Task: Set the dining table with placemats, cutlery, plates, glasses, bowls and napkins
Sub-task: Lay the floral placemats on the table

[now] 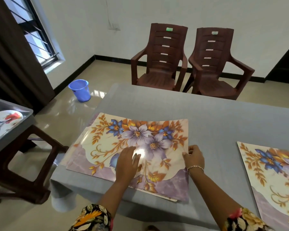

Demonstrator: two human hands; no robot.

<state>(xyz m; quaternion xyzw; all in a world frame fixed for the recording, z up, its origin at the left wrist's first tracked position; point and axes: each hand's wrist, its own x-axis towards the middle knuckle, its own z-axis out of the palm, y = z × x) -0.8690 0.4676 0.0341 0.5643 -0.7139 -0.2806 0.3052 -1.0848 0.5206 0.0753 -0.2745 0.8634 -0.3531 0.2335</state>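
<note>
A stack of glossy floral placemats (107, 144) lies at the left end of the grey table (207, 114). My left hand (126, 164) presses flat on the top mat with straight fingers. My right hand (194, 157) pinches the right edge of the top mat, thumb on top, and that edge curls up slightly. Another floral placemat (274, 177) lies flat on the table at the right, partly cut off by the frame. A grey tray (15, 124) on a stool at the left holds a flowered plate (5, 120) and some cutlery.
A dark brown plastic stool (32, 164) stands left of the table under the tray. Two brown plastic chairs (160, 64) sit beyond the table's far edge. A blue bucket (81, 90) is on the tiled floor. A window and a dark curtain fill the left.
</note>
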